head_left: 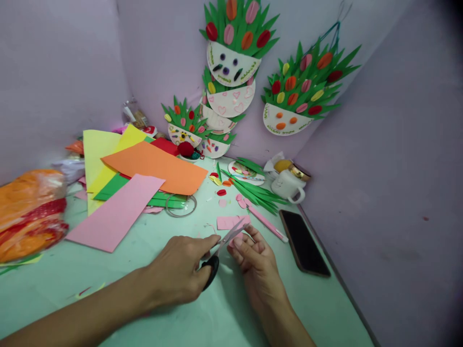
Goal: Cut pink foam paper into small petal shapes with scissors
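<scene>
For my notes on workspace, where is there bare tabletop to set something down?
Pale green tabletop shows bare between the pink rectangular paper sheet and the left hand, and between the right hand and the black-screened rectangular phone. Crowded toward the lilac back wall: overlapping coloured paper sheets, pointed green paper leaves, white handled mug.

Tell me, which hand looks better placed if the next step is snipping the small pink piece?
Probably the left hand: it already holds the scissors, blades pointing toward the right hand, which is occupied pinching the small pink piece.
</scene>
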A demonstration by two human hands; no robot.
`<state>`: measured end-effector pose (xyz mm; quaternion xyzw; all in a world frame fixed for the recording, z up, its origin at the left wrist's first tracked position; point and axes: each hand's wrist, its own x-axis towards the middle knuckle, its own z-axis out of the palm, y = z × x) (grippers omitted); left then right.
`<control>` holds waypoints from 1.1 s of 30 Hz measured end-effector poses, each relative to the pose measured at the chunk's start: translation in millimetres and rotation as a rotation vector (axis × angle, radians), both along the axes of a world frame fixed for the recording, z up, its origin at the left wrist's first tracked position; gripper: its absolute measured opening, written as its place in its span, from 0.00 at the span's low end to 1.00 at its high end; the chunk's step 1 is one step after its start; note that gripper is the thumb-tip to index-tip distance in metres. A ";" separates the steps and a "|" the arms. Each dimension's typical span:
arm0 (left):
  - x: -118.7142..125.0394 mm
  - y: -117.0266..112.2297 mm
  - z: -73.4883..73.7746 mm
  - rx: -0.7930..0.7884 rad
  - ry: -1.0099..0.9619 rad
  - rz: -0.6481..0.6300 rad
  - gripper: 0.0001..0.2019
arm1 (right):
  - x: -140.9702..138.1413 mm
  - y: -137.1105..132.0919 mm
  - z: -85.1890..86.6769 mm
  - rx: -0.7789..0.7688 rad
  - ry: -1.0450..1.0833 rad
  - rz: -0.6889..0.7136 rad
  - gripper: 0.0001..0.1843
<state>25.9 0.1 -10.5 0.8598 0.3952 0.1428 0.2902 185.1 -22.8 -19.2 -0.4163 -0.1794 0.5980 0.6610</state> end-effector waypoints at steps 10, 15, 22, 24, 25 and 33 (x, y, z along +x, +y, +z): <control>-0.2 -1.8 1.4 -0.006 -0.011 0.000 0.12 | 0.1 2.3 -1.9 0.026 0.007 -0.024 0.27; 0.5 -1.1 1.5 -0.003 -0.005 0.000 0.13 | -0.5 2.3 -1.5 0.021 0.011 -0.022 0.27; 0.0 -0.7 0.1 -0.003 0.007 0.000 0.13 | 0.0 2.7 -3.0 0.008 -0.002 -0.029 0.27; 0.3 -0.5 -0.1 -0.001 0.007 -0.005 0.14 | 0.0 2.6 -3.7 0.006 -0.006 -0.028 0.27; 0.5 -0.3 0.0 -0.001 0.007 -0.006 0.14 | -0.1 2.5 -4.0 0.004 -0.008 -0.027 0.27; 0.3 0.8 1.4 -0.009 -0.010 -0.006 0.08 | 0.3 3.8 -5.6 0.001 -0.048 -0.046 0.28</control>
